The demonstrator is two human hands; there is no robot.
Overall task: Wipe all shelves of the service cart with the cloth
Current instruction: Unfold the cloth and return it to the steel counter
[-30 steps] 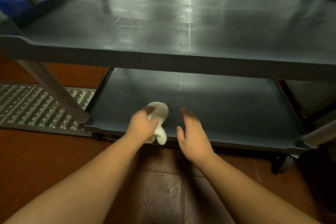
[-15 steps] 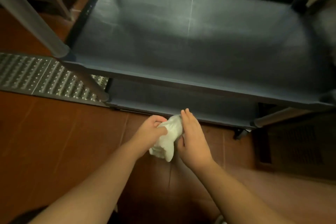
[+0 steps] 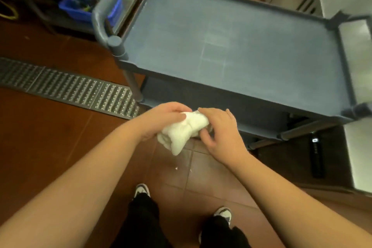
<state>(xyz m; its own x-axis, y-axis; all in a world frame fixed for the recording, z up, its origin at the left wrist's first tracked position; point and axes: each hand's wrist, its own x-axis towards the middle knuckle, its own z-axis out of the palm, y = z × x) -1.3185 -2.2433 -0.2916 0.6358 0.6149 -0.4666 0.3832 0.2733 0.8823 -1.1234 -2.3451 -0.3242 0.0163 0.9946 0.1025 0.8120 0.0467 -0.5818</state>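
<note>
Between both hands, the soft, light cloth is bunched: left hand clenches one end, right hand pinches the other; regather mid-wad before wiping the cart.

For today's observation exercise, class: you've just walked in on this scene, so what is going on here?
A person stands at a grey service cart, holding a bunched white cloth in both hands in front of it. The left hand grips one end and the right hand closes round the other, as if refolding it. The cloth touches no shelf at this moment. The top shelf bears nothing in view.
</note>
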